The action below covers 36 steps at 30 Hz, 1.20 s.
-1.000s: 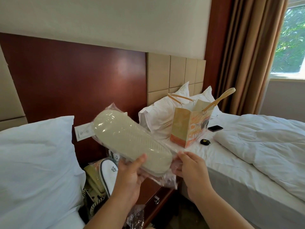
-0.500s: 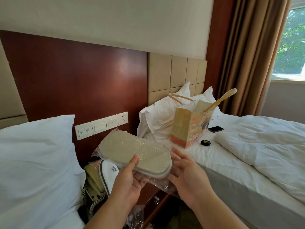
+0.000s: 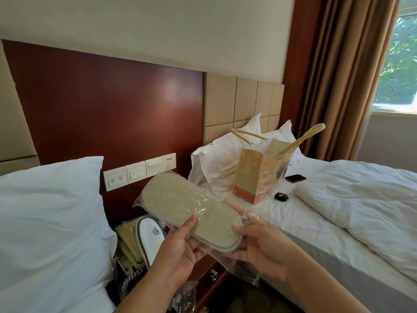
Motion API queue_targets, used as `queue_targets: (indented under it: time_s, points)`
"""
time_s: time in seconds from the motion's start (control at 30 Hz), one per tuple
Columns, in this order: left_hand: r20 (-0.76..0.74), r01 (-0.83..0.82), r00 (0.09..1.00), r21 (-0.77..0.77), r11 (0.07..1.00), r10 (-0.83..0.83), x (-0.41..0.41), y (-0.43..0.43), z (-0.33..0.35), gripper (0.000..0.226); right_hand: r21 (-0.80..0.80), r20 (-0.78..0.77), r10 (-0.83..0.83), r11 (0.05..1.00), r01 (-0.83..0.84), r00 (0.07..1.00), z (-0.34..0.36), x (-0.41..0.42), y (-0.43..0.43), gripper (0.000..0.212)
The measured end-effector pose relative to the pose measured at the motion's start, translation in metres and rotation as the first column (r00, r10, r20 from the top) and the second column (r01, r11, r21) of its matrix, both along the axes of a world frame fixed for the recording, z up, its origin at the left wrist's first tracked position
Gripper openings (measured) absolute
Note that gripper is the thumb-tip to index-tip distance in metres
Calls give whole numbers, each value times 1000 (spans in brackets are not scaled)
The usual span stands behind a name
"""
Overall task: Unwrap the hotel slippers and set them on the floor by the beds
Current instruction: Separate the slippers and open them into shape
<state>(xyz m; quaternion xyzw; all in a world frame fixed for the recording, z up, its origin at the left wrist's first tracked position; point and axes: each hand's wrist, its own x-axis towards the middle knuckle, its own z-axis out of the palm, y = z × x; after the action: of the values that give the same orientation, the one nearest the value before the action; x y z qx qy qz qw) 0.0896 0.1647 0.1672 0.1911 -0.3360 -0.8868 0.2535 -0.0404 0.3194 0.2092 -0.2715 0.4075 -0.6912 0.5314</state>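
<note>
Slippers (image 3: 191, 211) sealed inside clear plastic wrap (image 3: 225, 256), fingers of both hands (image 3: 180, 247) (image 3: 264, 247) gripping it.

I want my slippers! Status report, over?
Left hand and right hand gripping wrapped slippers. Plastic wrap still on. Nothing blocking, over.

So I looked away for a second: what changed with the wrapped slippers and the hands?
The slippers, still in their plastic wrap, came down from in front of the switches and tipped flatter, sole up. The left hand kept its pinch near the heel end. The right hand opened, then settled its fingers back at that end. The wrap is not yet torn. Bag, phone and pillows stayed put.
</note>
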Motion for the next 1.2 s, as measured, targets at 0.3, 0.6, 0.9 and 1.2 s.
queue_targets:
  time_s: [0.3,0.6,0.9,1.2]
  points:
    - [-55,-164,984,120,979,171,7,-25,14,56,82,-110,-117,989,126,987,-8,-14,17,37]
    - [-26,-115,993,51,992,117,-1,-15,8,55,226,-498,-51,956,186,866,11,2,13,57]
    - [60,-144,987,-36,989,146,6,-30,10,54,292,-538,1,938,186,843,16,-9,20,52]
    - [256,65,965,-42,997,-52,-7,-3,-1,104,257,-517,-158,909,329,841,2,-15,19,52]
